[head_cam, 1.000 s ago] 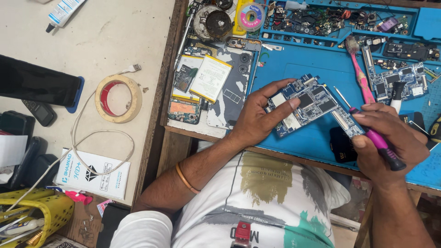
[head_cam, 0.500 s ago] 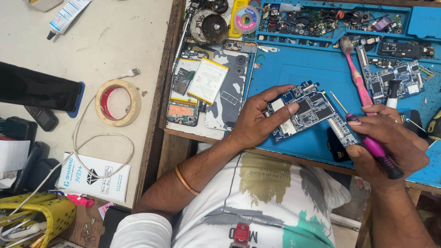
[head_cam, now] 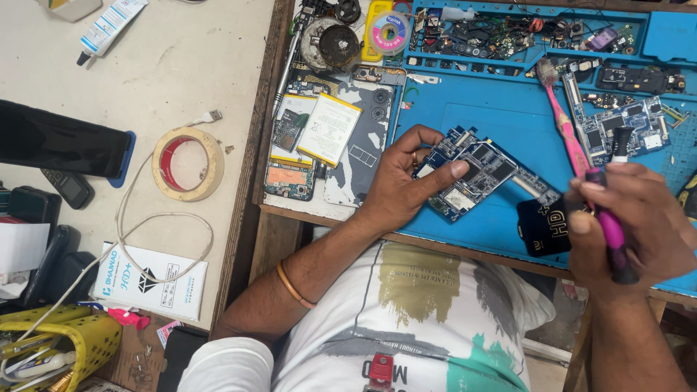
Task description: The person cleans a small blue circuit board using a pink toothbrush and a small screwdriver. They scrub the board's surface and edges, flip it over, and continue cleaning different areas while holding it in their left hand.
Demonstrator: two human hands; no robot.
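Left hand (head_cam: 399, 185) pins the phone circuit board (head_cam: 479, 178) flat on the blue work mat (head_cam: 494, 116), forefinger across its top face, thumb at its near edge. Right hand (head_cam: 639, 225) is clenched around a pink-handled screwdriver (head_cam: 608, 229). Half a second ago that tip sat down at the board's right end; now the hand has pulled back toward the mat's near right edge and the tool stands clear of the board, so contact looks broken for the moment. Board itself hasn't shifted, left grip same as before.

Just beside the right hand lies a small black packet (head_cam: 541, 225), partly under the knuckles. Close by the left hand sits an opened phone body with yellow-edged battery (head_cam: 327, 131), touching nothing held. Left of the bench edge: masking tape roll (head_cam: 187, 163), a white cable looping past it, white box (head_cam: 149, 279), dark phone on a blue case (head_cam: 62, 149). Farther up the mat, a pink toothbrush (head_cam: 563, 120) lies close to the screwdriver's path, a second circuit board (head_cam: 617, 131) beside it. Farthest: parts tray (head_cam: 508, 33) full of small components, solder wick spool (head_cam: 388, 33). Crowding on the right could snag the tool.
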